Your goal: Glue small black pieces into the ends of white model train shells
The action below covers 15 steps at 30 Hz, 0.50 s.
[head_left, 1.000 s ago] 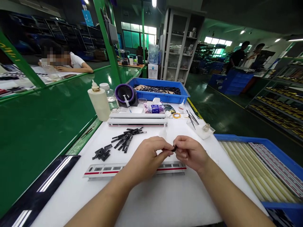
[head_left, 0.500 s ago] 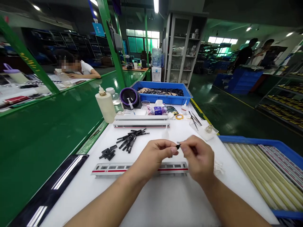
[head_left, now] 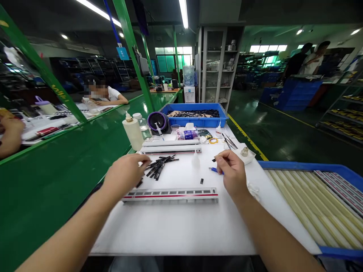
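Nearest, the long white train-car shell with a red stripe (head_left: 170, 195) lies across the white tabletop (head_left: 170, 230), a small black rectangular piece (head_left: 202, 181) just beyond. The left hand (head_left: 121, 173) is at the heap of slim black strips (head_left: 160, 166), fingers curled, grip impossible to tell; the right hand (head_left: 233, 172) pinches a tiny dark part (head_left: 214, 160) between fingertips! Farther off, a blue rectangular tray (head_left: 195, 122).

No legible lettering or numbers
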{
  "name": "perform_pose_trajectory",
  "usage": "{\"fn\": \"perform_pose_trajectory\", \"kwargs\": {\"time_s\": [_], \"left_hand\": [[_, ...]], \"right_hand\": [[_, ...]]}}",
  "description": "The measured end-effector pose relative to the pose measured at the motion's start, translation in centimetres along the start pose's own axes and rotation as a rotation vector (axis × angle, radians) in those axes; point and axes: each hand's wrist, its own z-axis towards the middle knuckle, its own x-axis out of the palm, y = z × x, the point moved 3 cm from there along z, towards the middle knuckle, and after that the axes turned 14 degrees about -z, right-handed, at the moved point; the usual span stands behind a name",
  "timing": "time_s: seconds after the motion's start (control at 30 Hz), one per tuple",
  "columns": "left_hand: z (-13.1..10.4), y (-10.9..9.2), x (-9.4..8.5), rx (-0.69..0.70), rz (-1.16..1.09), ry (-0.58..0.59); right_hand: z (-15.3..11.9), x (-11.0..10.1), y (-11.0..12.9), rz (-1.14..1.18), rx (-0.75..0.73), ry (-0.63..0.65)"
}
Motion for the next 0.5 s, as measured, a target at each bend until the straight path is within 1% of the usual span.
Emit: {"fn": "perform_pose_trajectory", "kwargs": {"time_s": [0.07,0.1,0.13,0.17,0.2,0.23,0.27,0.33,0.37,0.43,0.47,0.5], "left_hand": [[0.5,4.1,0.0,-0.099,0.004,0.111],[0.6,5.6,0.1,-0.122,-0.011,0.170],[0.5,6.5,0.1,-0.130,-0.010,0.193],[0.3,6.8,0.3,-0.129,-0.007,0.204],[-0.1,6.6,0.4,-0.117,0.000,0.201],[-0.7,5.7,0.7,-0.099,0.008,0.183],[-1.4,4.4,1.0,-0.063,0.006,0.164],[-3.3,0.6,2.1,0.050,-0.027,0.142],[-4.3,-1.6,2.9,0.174,-0.074,0.159],[-6.4,-5.6,4.9,0.415,-0.105,0.276],[-7.1,-7.0,5.8,0.498,-0.098,0.292],[-7.6,-7.9,6.6,0.542,-0.072,0.287]], "right_hand": [[0.8,-0.6,-0.3,-0.104,0.014,-0.009],[1.0,-0.8,-0.4,-0.154,0.021,-0.008],[1.0,-0.8,-0.6,-0.195,0.027,0.003],[1.1,-0.8,-0.7,-0.228,0.027,0.023],[1.0,-0.7,-0.9,-0.255,0.018,0.041],[1.0,-0.6,-1.0,-0.280,0.004,0.054],[0.9,-0.5,-1.2,-0.300,-0.009,0.064],[0.8,-0.3,-1.5,-0.325,-0.013,0.088],[0.8,-0.3,-1.6,-0.327,-0.001,0.100],[0.8,-0.1,-1.6,-0.310,0.035,0.141],[0.8,-0.1,-1.6,-0.290,0.053,0.177],[0.7,0.1,-1.4,-0.264,0.070,0.221]]}}
